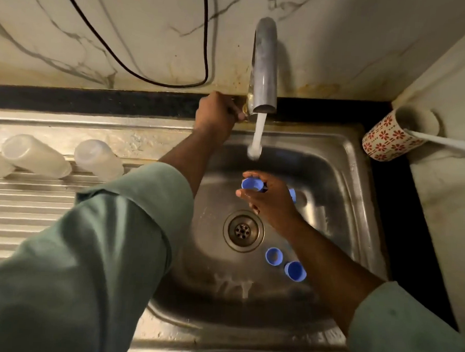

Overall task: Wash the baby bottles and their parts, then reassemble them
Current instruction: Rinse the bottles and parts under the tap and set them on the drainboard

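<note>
At frame centre, the right hand [271, 202] pinches a blue bottle ring [252, 184] below the running tap [264, 69], while the left hand [215, 114] grips the tap handle; clear bottles [65, 157] lie at left

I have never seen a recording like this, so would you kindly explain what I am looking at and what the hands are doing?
There is no machine here. A person wears a camera on the head, so the single picture looks down at their own arms over a steel sink. The left hand grips the tap handle at the base of the tap, and water is running. The right hand holds a blue bottle ring below the stream. Two more blue parts lie in the basin near the drain. Clear bottles lie on the ribbed drainboard to the left. A patterned cup stands at the right.
</note>
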The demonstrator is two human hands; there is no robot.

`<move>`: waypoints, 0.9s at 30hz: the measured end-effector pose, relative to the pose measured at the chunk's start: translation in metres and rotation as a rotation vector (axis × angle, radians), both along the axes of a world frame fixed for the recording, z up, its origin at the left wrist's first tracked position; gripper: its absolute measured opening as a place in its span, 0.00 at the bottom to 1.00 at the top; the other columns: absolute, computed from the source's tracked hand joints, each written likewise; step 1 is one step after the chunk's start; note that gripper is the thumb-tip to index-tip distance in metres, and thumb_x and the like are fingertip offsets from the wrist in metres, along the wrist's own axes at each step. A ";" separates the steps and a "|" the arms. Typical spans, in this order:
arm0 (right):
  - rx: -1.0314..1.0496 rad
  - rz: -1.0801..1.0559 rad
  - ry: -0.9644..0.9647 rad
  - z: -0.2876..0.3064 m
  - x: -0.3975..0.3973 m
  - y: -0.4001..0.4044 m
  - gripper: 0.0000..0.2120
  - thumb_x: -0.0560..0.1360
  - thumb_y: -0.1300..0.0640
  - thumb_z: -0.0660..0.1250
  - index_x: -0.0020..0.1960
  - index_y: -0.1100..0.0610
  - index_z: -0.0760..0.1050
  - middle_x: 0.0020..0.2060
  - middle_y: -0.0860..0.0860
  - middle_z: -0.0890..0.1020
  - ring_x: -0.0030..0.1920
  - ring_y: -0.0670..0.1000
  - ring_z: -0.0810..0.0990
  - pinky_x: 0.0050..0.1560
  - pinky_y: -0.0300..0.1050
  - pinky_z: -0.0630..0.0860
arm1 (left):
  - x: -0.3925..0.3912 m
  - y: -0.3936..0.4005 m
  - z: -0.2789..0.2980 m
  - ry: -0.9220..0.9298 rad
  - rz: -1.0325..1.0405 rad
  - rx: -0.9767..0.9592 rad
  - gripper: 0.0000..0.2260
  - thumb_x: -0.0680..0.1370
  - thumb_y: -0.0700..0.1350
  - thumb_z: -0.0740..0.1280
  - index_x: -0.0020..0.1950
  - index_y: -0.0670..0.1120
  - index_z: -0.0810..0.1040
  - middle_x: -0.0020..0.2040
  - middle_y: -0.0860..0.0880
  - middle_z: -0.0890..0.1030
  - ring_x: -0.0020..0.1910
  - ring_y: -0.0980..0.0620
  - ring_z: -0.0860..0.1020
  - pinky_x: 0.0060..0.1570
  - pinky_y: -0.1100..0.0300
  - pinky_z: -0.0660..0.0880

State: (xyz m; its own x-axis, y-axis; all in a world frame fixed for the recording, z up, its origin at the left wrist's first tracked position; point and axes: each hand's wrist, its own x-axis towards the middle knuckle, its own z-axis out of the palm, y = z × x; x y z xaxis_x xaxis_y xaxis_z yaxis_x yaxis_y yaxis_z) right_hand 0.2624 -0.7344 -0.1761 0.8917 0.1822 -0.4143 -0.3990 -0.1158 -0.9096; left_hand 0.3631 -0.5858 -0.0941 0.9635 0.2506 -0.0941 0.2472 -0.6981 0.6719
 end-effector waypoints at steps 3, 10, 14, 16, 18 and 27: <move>-0.019 -0.011 0.037 -0.009 0.007 0.001 0.16 0.71 0.64 0.74 0.57 0.60 0.76 0.34 0.53 0.78 0.28 0.47 0.73 0.28 0.37 0.72 | 0.007 0.008 -0.006 0.098 0.024 -0.065 0.05 0.77 0.40 0.73 0.45 0.49 0.80 0.33 0.59 0.72 0.32 0.62 0.71 0.35 0.71 0.68; -0.133 0.022 -0.058 -0.032 0.014 0.005 0.21 0.69 0.64 0.75 0.60 0.60 0.76 0.50 0.54 0.81 0.50 0.52 0.81 0.52 0.42 0.79 | 0.019 0.014 -0.003 0.210 0.020 -0.164 0.13 0.76 0.42 0.75 0.35 0.51 0.74 0.37 0.52 0.80 0.41 0.52 0.82 0.45 0.54 0.80; -0.164 -0.033 -0.030 -0.041 0.019 0.011 0.14 0.70 0.64 0.74 0.54 0.58 0.78 0.46 0.53 0.82 0.48 0.50 0.82 0.47 0.37 0.78 | 0.021 0.011 0.003 0.242 0.036 -0.182 0.11 0.77 0.42 0.73 0.38 0.49 0.73 0.40 0.49 0.82 0.38 0.55 0.81 0.37 0.58 0.77; -0.187 -0.050 0.011 -0.044 0.024 0.014 0.09 0.70 0.63 0.73 0.48 0.64 0.77 0.40 0.57 0.80 0.41 0.52 0.80 0.43 0.42 0.77 | 0.019 0.010 0.005 0.231 0.052 -0.187 0.12 0.78 0.42 0.73 0.38 0.49 0.72 0.40 0.50 0.81 0.36 0.55 0.80 0.33 0.60 0.74; -0.180 -0.044 0.092 -0.044 0.028 0.019 0.11 0.70 0.61 0.73 0.43 0.67 0.74 0.34 0.58 0.75 0.32 0.52 0.74 0.34 0.45 0.74 | 0.017 0.010 0.004 0.226 0.059 -0.183 0.13 0.77 0.43 0.73 0.38 0.50 0.71 0.40 0.50 0.82 0.37 0.55 0.81 0.35 0.58 0.75; 0.257 -0.308 0.565 -0.038 0.039 0.033 0.07 0.78 0.60 0.63 0.48 0.53 0.79 0.37 0.54 0.76 0.23 0.45 0.66 0.21 0.35 0.60 | 0.018 0.012 0.010 0.257 0.050 -0.209 0.13 0.77 0.44 0.73 0.39 0.49 0.70 0.38 0.50 0.80 0.36 0.56 0.80 0.31 0.60 0.73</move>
State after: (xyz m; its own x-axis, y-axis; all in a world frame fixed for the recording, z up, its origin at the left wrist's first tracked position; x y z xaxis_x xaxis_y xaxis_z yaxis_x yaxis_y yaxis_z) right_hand 0.3013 -0.7014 -0.2142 0.5786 0.1098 -0.8082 -0.7999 0.2701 -0.5359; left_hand 0.3815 -0.5735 -0.0840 0.8884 0.2465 -0.3871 0.4579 -0.5345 0.7104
